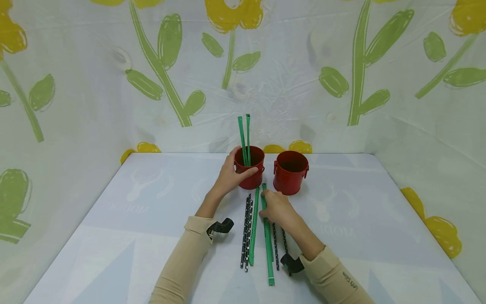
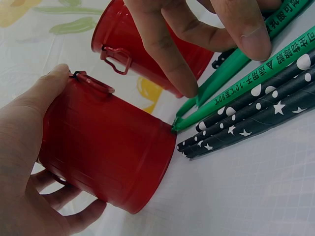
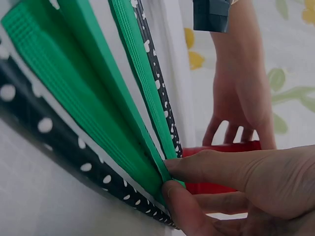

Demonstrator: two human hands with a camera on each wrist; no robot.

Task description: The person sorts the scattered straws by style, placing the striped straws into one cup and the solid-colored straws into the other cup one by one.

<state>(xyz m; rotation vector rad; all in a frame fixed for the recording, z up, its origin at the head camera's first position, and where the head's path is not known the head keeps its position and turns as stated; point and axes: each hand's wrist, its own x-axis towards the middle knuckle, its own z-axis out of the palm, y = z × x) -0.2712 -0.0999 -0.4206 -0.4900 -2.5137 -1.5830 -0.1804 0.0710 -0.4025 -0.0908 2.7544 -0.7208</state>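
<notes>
Left hand: curled round the left bucket, [image 1: 229, 172] thumb across the near side and fingers along the far one, so that's a proper hold.
Left bucket: red, upright [image 1: 250, 179] on the table [image 1: 159, 236], toward the back edge.
Inside it: two green straws [image 1: 241, 135] sticking well up over the rim, leaning a bit.
Right hand: down over the row of straws, [image 1: 281, 210] thumb and finger in a narrow pinch on a green straw [image 1: 269, 253] near the end by the buckets. Couldn't tell you if the other green one next to it is caught as well, or if anything's off the table.
Right bucket: also red, [image 1: 288, 181] upright just beside its twin, little loop handles on the sides, no hand on it.
Loose green one: lies left of the pinch, [image 1: 254, 223] black printing along it.
Black straws: three dotted or starred ones bunched [image 1: 247, 232] left of that loose green, plus a dotted pair [image 1: 276, 249] on the right, partly under the right hand and wrist.
Sleeves: beige both sides, [image 1: 182, 261] a black gadget [image 1: 223, 226] at each wrist.
Backdrop: pale sheet [image 1: 284, 84] with big yellow flowers and green leaves, behind the table and down both sides.
</notes>
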